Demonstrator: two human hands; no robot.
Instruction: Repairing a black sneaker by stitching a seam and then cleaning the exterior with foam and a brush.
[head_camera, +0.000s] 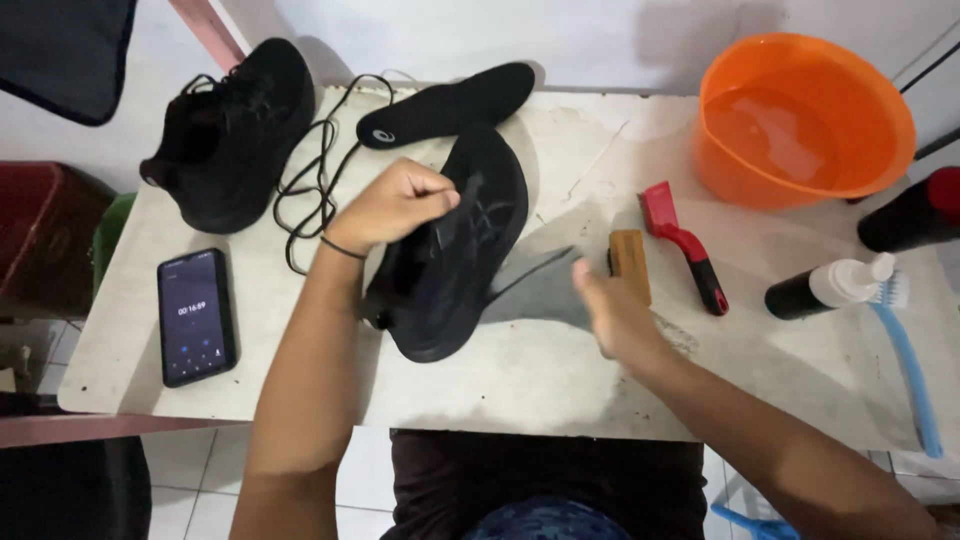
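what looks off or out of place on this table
The shoe gripped by the left hand is partly taken apart: its laces lie in a loose tangle beside the other shoe, and an insole lies bare. The phone lies near the table's edge. No spill shows.

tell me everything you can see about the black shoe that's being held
The black shoe is a low sports shoe with a dark, fabric-looking upper and a black sole. It looks unlaced. It is tilted, toe pointing away, heel near the table's front edge. The left hand grips its opening. A grey cloth lies against its right side. The right hand is beside it, not touching.
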